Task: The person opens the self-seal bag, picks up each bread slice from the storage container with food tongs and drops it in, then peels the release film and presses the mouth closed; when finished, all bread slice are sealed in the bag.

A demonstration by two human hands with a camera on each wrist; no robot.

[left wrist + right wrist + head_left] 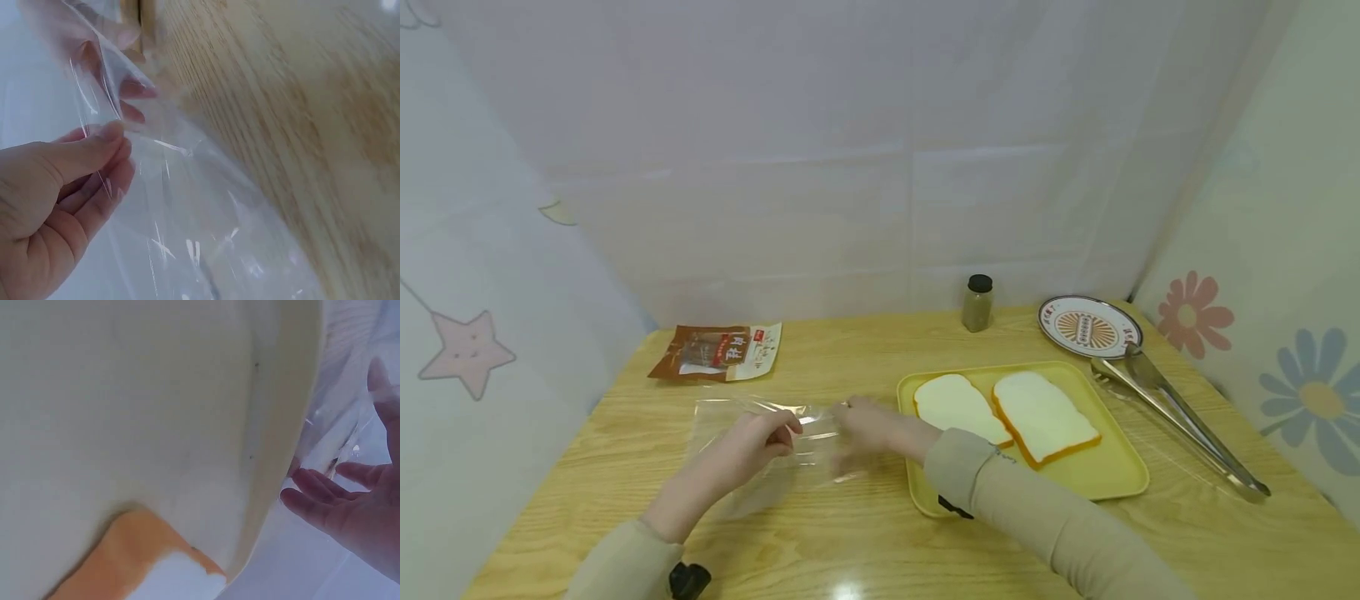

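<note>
A clear plastic bag [820,442] lies over the wood table between my two hands. My left hand [752,450] pinches its edge between thumb and fingers, plain in the left wrist view, where the bag [200,225] hangs loose and crinkled. My right hand [868,429], blurred in the head view, is at the bag's right side. In the right wrist view the right hand [356,500] has thumb and fingers spread apart, with clear plastic about them, close to the tray rim. Where the plastic touches its fingers is hard to tell.
A yellow tray [1105,487] holds two bread slices [958,408], right of the bag and under my right forearm. Behind stand a brown packet [715,354] and a black-lidded jar [977,304]. A round plate [1090,327] and metal tongs [1183,421] lie at the right.
</note>
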